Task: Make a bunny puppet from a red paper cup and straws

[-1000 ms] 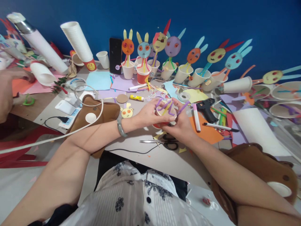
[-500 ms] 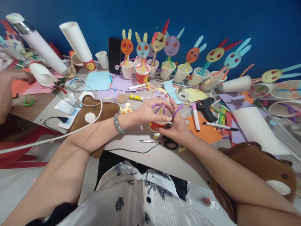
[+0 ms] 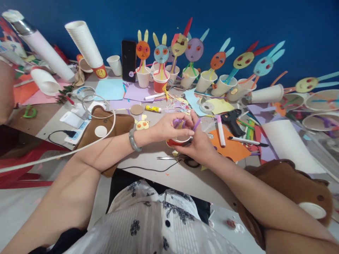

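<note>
1. The left hand [image 3: 169, 127] was curled over the cup [image 3: 178, 141], fingers pinching purple straws [image 3: 178, 122]
2. The right hand [image 3: 199, 145] cradled the cup from beneath
3. The cup sat above the scissors [image 3: 182, 160] on the table [image 3: 164, 176]

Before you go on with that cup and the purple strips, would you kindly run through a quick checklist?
1. Red-and-white paper cup steadied by right hand: ok.
2. Purple paper strips pinched by left hand: ok.
3. Strips seated inside cup: cannot tell, fingers hide them.
4. Black-handled scissors lying apart from both hands: ok.
5. Black glue gun out of the way: ok.
</note>
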A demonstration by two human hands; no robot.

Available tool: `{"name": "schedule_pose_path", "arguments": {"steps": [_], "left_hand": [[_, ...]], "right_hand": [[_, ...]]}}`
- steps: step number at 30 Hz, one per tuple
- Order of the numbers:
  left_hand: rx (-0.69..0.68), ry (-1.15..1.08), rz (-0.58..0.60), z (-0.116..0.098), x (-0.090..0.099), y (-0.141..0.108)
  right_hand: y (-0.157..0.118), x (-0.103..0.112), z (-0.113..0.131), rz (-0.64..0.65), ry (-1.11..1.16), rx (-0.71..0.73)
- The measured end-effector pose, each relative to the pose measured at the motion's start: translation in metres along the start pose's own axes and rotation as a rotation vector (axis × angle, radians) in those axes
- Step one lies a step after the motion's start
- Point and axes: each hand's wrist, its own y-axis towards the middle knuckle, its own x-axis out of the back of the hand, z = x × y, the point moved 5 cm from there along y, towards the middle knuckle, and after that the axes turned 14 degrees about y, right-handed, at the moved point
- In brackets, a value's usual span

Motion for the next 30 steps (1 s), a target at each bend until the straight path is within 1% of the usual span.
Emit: {"name": "schedule_pose_path", "arguments": {"steps": [2,5,8,11,14,19,24,30], "left_hand": [[0.0,-0.005,-0.017,0.0,-0.001,0.0],[-0.03,-0.06,-0.048,0.002,-0.003,0.002],[-0.035,-0.094,-0.067,0.006,-0.005,0.003],[-0.025,-0.089,-0.092,0.008,-0.005,0.002],[-0.024,-0.061,-0.093,0.008,-0.005,0.001],[-0.007,-0.058,-0.071,0.007,-0.004,0.002],[-0.013,-0.041,-0.066,0.007,-0.005,0.001],[-0.05,-0.012,-0.105,0.008,-0.004,0.001]], "right_hand": [[-0.001,0.0,-0.004,-0.005,-0.05,0.007],[-0.002,-0.001,-0.012,0.021,-0.133,-0.025],[-0.003,-0.003,-0.013,0.041,-0.176,-0.032],[-0.003,-0.005,-0.009,0.057,-0.162,-0.031],[-0.002,-0.007,-0.007,0.078,-0.099,-0.059],[-0.001,-0.006,-0.008,0.049,0.021,-0.031],[-0.001,-0.007,-0.01,0.068,-0.025,-0.083],[0.0,-0.011,0.0,0.096,-0.026,-0.086]]}}
